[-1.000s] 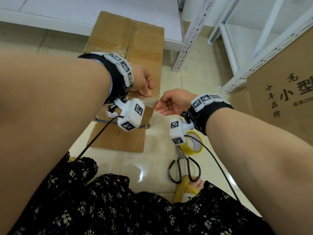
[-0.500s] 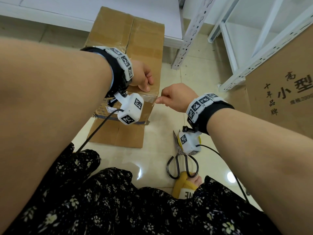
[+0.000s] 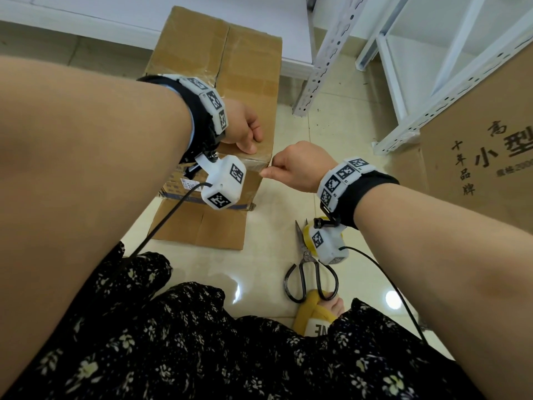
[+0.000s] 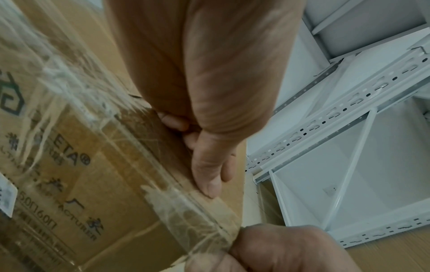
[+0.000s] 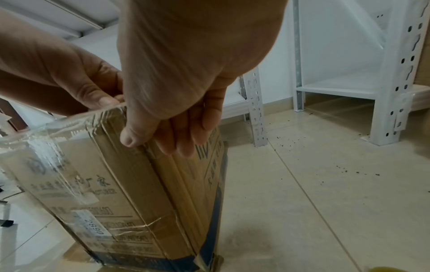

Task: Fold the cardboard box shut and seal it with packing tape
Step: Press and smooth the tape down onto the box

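A brown cardboard box point(image 3: 248, 67) stands on the floor with its top flaps folded down. A strip of clear packing tape point(image 3: 253, 162) runs along the near top edge to the near right corner. My left hand point(image 3: 245, 131) rests on the top, its thumb point(image 4: 209, 184) pressing down beside the tape point(image 4: 186, 211). My right hand point(image 3: 291, 166) is at that corner. Its thumb point(image 5: 130, 138) presses the corner edge and its fingers point(image 5: 181, 145) lie on the right side of the box point(image 5: 144, 193), over the tape end. The yellow tape roll point(image 3: 309, 241) lies on the floor, mostly hidden by my right wrist camera.
Black scissors point(image 3: 308, 253) lie on the tiles near my right foot in a yellow slipper point(image 3: 311, 316). Flattened cardboard point(image 3: 202, 229) lies under the box. White metal racks point(image 3: 326, 53) stand behind and to the right, and a large printed carton point(image 3: 490, 157) is at the right.
My right hand has moved from just off the box up to its near right corner, turning palm down onto the tape end. My left hand has stayed on the top.
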`<state>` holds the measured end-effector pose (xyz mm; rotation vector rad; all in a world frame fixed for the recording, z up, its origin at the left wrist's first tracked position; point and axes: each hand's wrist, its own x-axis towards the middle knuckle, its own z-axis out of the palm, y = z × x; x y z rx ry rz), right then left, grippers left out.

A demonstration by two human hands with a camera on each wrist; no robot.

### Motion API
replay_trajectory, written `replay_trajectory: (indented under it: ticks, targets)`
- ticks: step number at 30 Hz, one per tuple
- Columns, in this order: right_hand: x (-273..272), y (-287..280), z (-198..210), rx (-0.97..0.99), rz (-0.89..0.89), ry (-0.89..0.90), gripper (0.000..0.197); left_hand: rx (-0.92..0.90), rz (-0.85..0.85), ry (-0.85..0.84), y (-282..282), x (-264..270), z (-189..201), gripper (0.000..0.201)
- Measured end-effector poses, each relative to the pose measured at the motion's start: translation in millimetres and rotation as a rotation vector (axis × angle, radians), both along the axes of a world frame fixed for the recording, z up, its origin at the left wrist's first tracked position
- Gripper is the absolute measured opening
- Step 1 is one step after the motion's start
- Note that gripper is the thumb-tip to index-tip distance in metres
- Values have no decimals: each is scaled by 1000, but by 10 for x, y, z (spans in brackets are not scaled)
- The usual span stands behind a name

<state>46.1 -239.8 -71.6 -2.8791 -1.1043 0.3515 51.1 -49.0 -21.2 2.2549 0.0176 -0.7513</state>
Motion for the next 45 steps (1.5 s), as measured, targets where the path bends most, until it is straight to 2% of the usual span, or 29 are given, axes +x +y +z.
replay_trajectory:
  ticks: [9,13,17,21,24,33,37,40,43,45]
  targets:
    - [-13,-54,-26,10,-13,-69,63,-21,-7,3,8,-1,-8,20]
    - [-12,-51,-118,-18,-62,-20,74,-13,-6,2,2,6,-10,20]
    - [28,-36,-118,-39,-105,54,78,3,-6,-2,-12,10,-17,20]
    - [42,24,-15,-9,-169,263,62,9,-10,-4,-26,14,-17,21]
    - [60,51,28,35,-182,351,59,4,-7,6,0,19,-22,21]
    - [56,94,-104,-36,-193,248,62,78,-65,-54,-49,16,23,18]
    - [87,140,-75,-58,-190,273,58,94,-77,-69,-47,6,51,19]
    - [97,193,-59,-78,-226,347,47,86,-76,-87,-64,-4,63,20]
    - [263,167,24,-283,-272,359,31,49,-74,-61,-64,-13,91,19]
    - [418,116,182,-414,-321,273,30,4,-35,-52,-20,-13,118,20]
